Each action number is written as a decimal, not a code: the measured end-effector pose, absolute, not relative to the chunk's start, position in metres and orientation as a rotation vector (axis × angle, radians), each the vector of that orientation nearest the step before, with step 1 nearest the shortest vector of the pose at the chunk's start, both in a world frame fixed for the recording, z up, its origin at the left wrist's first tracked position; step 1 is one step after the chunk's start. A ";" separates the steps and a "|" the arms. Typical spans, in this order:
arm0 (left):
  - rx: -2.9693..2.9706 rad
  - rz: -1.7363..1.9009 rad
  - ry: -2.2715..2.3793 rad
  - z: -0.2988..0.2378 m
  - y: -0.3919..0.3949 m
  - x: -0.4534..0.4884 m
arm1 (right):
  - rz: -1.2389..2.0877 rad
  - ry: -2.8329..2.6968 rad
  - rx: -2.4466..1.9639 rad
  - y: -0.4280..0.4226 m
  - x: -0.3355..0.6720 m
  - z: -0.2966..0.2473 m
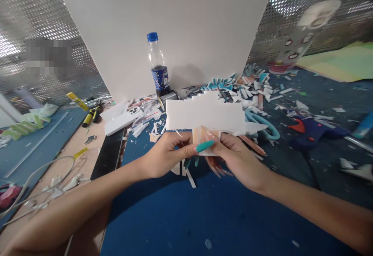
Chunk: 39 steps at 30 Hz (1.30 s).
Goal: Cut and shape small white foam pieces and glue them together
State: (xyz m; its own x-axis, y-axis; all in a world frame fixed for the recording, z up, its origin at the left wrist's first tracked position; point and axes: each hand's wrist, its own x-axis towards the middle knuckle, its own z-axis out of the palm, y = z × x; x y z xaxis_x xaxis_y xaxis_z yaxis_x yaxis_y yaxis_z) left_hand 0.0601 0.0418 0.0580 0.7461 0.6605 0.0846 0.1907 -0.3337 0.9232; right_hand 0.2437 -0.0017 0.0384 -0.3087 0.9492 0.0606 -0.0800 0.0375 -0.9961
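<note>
Both my hands meet over the blue mat (pixel 204 217) and pinch the lower edge of a white stepped foam piece (pixel 205 115) held upright. My left hand (pixel 166 155), with long teal nails, grips it from the left. My right hand (pixel 236 157), with long clear nails, grips it from the right. A small peach-coloured strip (pixel 201 137) shows between the fingers at the bottom of the piece. White offcut strips (pixel 189 176) lie on the mat just under my hands.
A blue-capped soda bottle (pixel 159 67) stands before a white board (pixel 175 26). A white phone (pixel 124 121), screwdrivers (pixel 91 115), cables (pixel 43 182) lie left. Teal scissors (pixel 264 126), a blue glue gun (pixel 314 133) and many paper scraps (pixel 247 89) lie right.
</note>
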 end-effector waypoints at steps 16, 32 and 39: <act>1.923 0.096 0.442 0.083 0.074 0.034 | 1.231 -1.391 -1.046 0.010 0.261 0.052; 2.155 0.105 0.488 0.094 0.067 0.033 | 0.277 -2.023 -1.462 0.027 0.259 0.047; 2.256 0.106 0.479 0.090 0.064 0.036 | -0.328 -2.144 -1.369 0.009 0.250 0.047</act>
